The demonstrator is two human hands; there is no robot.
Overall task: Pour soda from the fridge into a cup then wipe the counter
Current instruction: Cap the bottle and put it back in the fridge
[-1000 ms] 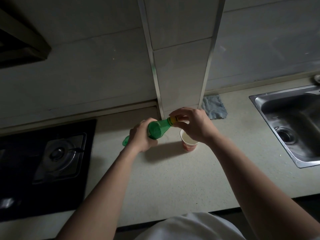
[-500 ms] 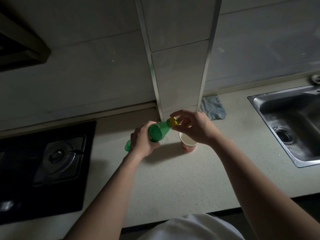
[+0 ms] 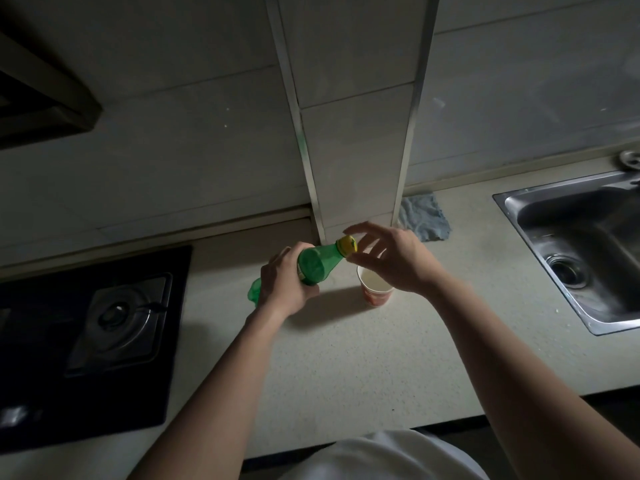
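Observation:
A green soda bottle (image 3: 313, 265) lies tilted over the counter (image 3: 346, 368), neck pointing right, with my left hand (image 3: 284, 284) wrapped around its body. Its yellow cap (image 3: 347, 244) is still on the neck. My right hand (image 3: 398, 261) pinches the cap between thumb and forefinger, with the other fingers fanned out. A paper cup (image 3: 375, 294) with a red band stands on the counter just under my right hand, partly hidden by it. A blue-grey cloth (image 3: 424, 216) lies by the wall behind the cup.
A steel sink (image 3: 588, 306) is set into the counter at the right. A black gas hob (image 3: 117, 317) fills the left side, under a range hood (image 3: 41, 105). A tiled pillar (image 3: 353, 133) juts out behind the bottle.
My right hand's fingers have spread and turned around the cap. The bottle and my left hand have stayed almost in place over the counter.

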